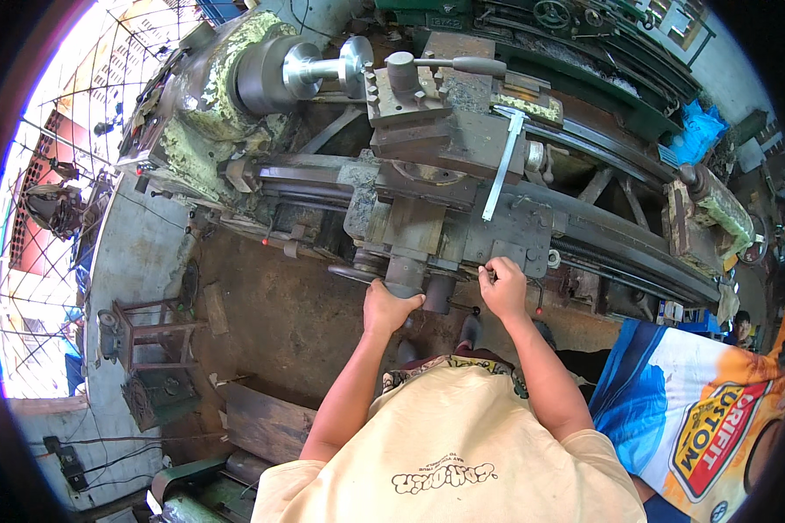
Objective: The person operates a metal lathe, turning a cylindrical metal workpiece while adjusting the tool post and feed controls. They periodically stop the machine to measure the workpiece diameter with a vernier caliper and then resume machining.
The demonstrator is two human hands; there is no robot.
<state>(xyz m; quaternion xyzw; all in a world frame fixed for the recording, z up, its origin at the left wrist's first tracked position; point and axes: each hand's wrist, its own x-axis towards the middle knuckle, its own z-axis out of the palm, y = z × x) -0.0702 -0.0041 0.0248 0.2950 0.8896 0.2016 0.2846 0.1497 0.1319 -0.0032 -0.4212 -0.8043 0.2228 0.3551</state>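
Two bare hands stood apart at the near side of a metal lathe [475, 139], the left one lower on the machine's left-centre and the right one a little farther right. The left hand [390, 309] was closed over the near rim of a handwheel [351, 274], its thumb lying out toward the right; the right hand [504, 288] had its fingers curled in at the front edge of the carriage [506, 240], and whether they gripped a small control there or merely rested against it could not be told. The relation that mattered most ran from that wheel to the bright spool-shaped workpiece [324, 69]. It sat beyond both hands, away from the person and off to the left, held at its left end in the chuck [260, 75]. Its long axis ran from left to right across the person's front, broadly along the lathe's length, with one wide flange by the chuck and the other toward the tool post [403, 98]. That post stood just right of the free flange; whether they touched was not clear from above. Of the two hands, the left was the nearer to the workpiece. A caliper [503, 166] lay on the carriage, its lower end pointing roughly toward the right hand.
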